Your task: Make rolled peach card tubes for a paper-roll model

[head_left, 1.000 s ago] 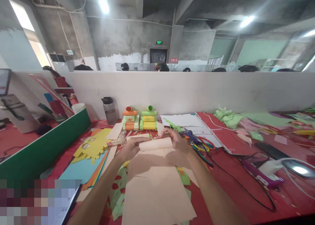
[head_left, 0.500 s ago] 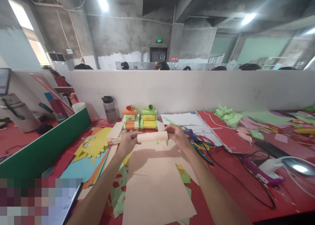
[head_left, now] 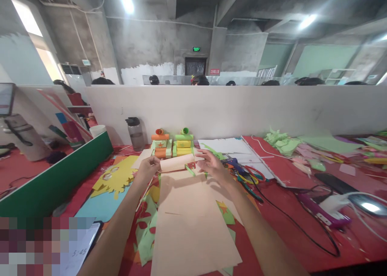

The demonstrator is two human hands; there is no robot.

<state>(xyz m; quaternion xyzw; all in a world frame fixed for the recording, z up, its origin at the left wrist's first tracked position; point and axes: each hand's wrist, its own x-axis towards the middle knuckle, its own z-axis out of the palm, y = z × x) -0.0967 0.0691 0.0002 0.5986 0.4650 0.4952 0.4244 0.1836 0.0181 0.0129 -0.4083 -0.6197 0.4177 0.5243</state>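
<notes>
A pale peach paper roll [head_left: 177, 163] is held a little above the stacked peach sheets [head_left: 193, 227], its right end higher than its left. My left hand [head_left: 148, 170] has its fingers closed on the roll's left end. At the other end is my right hand [head_left: 213, 166], its fingers apart and stretched toward the roll's tip; whether they touch it is hard to tell. Just beyond stand two rolled-paper models, one orange [head_left: 161, 147] and one green and yellow [head_left: 184, 145].
Yellow cut paper [head_left: 117, 175] and a blue sheet [head_left: 102, 205] lie left, beside a green divider [head_left: 57, 175]. Scissors [head_left: 252, 175], a black cable [head_left: 290, 219] and a purple power strip [head_left: 322, 211] lie right. A bottle [head_left: 135, 135] stands by the white partition [head_left: 211, 111].
The roll has shifted left and tilted, its right end rising. My left hand moved left with it. My right hand's fingers have spread from their pinch on the right end.
</notes>
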